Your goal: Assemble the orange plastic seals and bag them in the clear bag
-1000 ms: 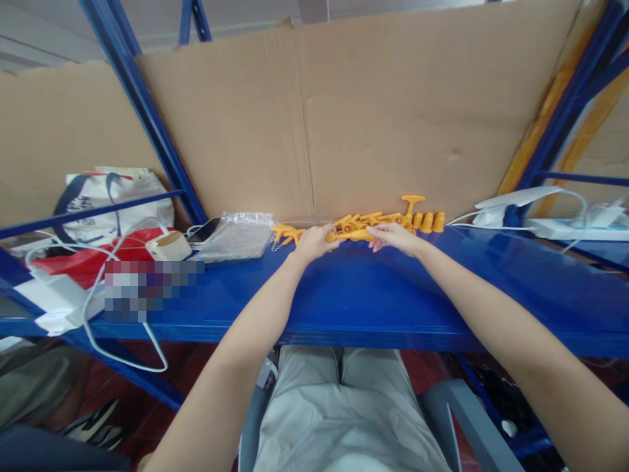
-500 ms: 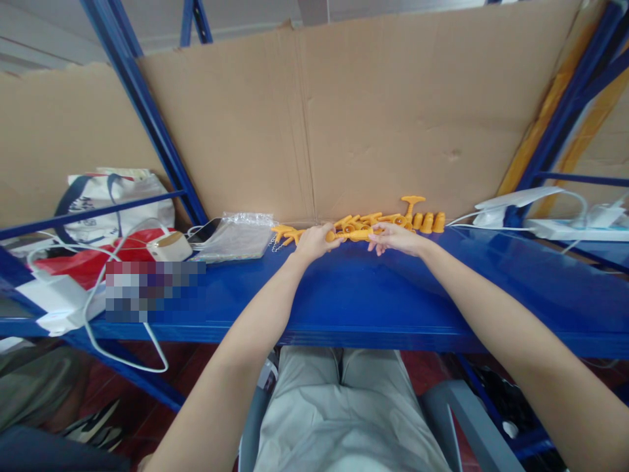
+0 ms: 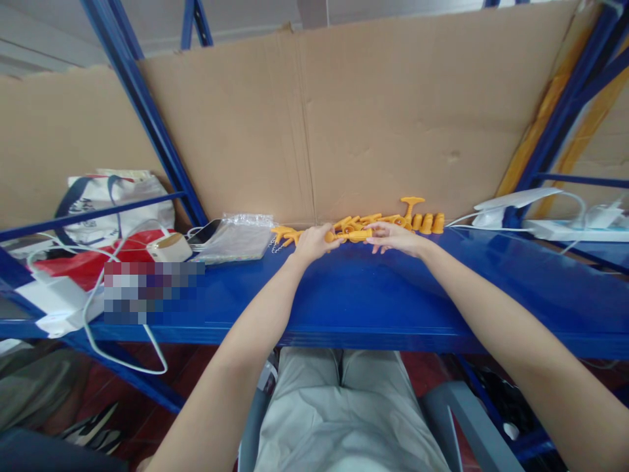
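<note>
A crinkled clear plastic packet (image 3: 236, 239) lies flat on the glossy blue surface (image 3: 368, 295), left of forked orange pieces (image 3: 286, 234). The left hand (image 3: 314, 244) pinches one end of a slim orange plastic part (image 3: 350, 236), the right hand (image 3: 396, 237) closed on the other, probably to steady it level. Beyond, an upright T-shaped piece (image 3: 411, 204) stands near tapered orange cups (image 3: 438, 223), seemingly lined up for reach.

A slim yellow piece (image 3: 350, 235) lies roughly level, crosswise, just above the blue shelf (image 3: 373, 295).
</note>
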Motion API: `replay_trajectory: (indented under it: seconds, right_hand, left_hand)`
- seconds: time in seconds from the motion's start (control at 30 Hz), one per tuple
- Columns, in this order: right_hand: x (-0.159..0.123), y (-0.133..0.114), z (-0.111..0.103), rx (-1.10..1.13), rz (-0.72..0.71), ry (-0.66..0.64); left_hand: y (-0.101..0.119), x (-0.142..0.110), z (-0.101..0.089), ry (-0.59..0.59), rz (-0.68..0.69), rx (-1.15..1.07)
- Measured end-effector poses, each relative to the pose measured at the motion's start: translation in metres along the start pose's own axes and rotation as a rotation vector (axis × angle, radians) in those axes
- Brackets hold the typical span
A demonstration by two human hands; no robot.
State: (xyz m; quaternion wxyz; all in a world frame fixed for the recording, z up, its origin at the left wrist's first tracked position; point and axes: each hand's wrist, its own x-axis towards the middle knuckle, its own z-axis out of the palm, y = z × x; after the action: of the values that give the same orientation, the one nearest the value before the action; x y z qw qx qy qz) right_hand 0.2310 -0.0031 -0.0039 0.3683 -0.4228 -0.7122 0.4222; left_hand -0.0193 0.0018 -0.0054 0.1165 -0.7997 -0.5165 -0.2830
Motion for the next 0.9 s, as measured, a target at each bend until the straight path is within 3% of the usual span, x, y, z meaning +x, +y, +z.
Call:
replay_trajectory:
  seconds: [0.23, 0.9]
  right_hand:
    - [0.0015, -0.0012, 0.0034, -0.012, -0.054, 0.012]
    - [0.0039, -0.0024, 0.0078, 0.06, 0.015, 0.031]
  left_hand:
    - [0.0002, -0.0001, -0.0003, 0.02, 0.025, -0.001]
    - [0.0006, 0.0004, 0.003, 0.041, 0.055, 0.017]
